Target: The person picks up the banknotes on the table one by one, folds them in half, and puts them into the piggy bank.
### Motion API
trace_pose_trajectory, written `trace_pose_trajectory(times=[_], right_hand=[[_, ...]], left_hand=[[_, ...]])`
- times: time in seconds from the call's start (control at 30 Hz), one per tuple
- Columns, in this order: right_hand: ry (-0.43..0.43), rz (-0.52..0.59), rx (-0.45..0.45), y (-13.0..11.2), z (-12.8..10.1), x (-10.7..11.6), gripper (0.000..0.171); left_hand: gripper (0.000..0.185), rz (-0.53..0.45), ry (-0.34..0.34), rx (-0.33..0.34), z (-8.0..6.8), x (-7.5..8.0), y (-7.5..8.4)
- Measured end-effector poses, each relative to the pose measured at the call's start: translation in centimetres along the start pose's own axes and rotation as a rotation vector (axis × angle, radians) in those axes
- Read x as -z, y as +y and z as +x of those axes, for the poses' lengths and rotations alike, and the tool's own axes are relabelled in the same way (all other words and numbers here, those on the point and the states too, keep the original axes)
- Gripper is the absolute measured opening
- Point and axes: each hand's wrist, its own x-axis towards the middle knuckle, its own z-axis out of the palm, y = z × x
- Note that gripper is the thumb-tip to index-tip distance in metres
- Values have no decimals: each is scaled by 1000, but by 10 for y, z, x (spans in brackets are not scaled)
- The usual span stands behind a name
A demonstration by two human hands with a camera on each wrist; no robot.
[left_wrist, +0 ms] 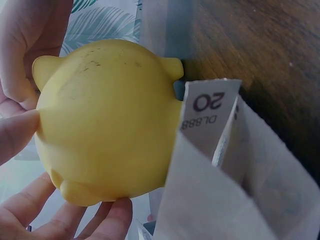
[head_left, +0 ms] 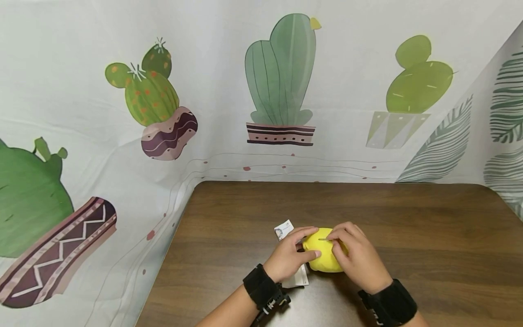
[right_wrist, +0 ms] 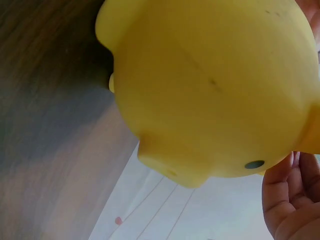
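Low in the centre of the head view, both hands close around a yellow piggy bank (head_left: 324,255) resting on the dark wooden table (head_left: 429,236), covering much of it. The left hand (head_left: 288,259) grasps its left side with thumb and fingers curled round it; the right hand (head_left: 355,259) grips the right side, fingertips at the slot on top. Folded paper notes (left_wrist: 225,170) lie partly hidden under the left hand; the left wrist view shows one printed "20", its other markings too blurred to read. Behind the table hangs a white cloth (head_left: 204,91) printed with potted cacti, and leaf prints fill the upper right.
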Motion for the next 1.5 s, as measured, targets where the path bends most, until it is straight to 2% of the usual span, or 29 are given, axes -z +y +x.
trace_pose_trajectory(times=[0.43, 1.03, 1.27, 1.5], right_hand=[[5, -35, 5, 0, 1, -1, 20], [9, -56, 19, 0, 0, -3, 17], [10, -50, 37, 1, -1, -3, 21], [10, -60, 5, -1, -1, -1, 17]], left_hand=[[51, 39, 1, -8, 1, 1, 2], [51, 17, 1, -4, 0, 1, -1], [52, 7, -10, 23, 0, 1, -2], [51, 28, -7, -7, 0, 1, -2]])
